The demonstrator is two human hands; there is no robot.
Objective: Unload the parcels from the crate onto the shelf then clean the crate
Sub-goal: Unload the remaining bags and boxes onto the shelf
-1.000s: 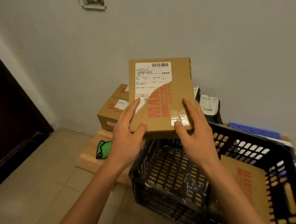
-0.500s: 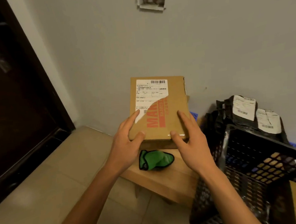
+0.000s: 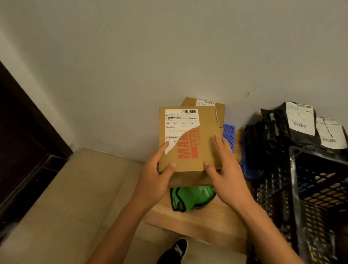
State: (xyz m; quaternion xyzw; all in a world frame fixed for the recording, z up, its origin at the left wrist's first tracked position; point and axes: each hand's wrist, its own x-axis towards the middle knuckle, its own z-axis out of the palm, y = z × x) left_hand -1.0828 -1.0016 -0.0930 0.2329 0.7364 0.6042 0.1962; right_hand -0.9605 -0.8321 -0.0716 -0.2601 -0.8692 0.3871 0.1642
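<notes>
Now the cardboard parcel [image 3: 190, 138], carried leftward away from the black crate [image 3: 322, 183] a moment ago, is settling onto another box on the wooden shelf [image 3: 200, 218]. Both the left hand [image 3: 152, 180] and the right hand [image 3: 226, 173] are gripping its near corners, thumbs on top, so release is likely coming next.

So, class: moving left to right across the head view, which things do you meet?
Dark door → green cloth → blue plastic grid → black mailer bags → black crate.

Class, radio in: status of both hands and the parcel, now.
Left hand and right hand both gripping cardboard parcel. Parcel above wooden shelf. Green cloth lying just below.
</notes>
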